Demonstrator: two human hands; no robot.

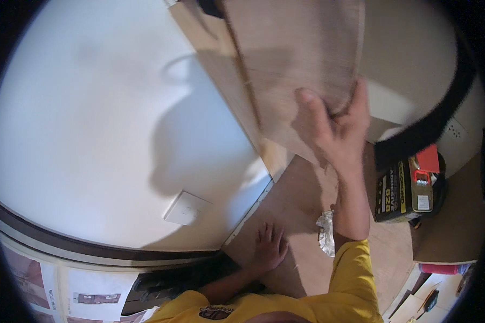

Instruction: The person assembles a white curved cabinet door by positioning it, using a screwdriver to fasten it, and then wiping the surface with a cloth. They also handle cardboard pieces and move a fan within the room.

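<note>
My right hand is raised and grips the lower right edge of a brown wood-grain board. The thumb lies across the board's face, and the other fingers go behind its edge, mostly out of sight. The board stretches up past the top of the picture, beside a lighter wood strip along the white wall. Lower down, my left hand rests palm down on a brown wooden surface, its fingers spread and nothing in it.
A light switch sits on the white wall at left. Crumpled silver foil lies by my right forearm. At right stand a black-and-yellow adhesive tin with a red item, a blurred black band and a socket. Printed papers are lower left.
</note>
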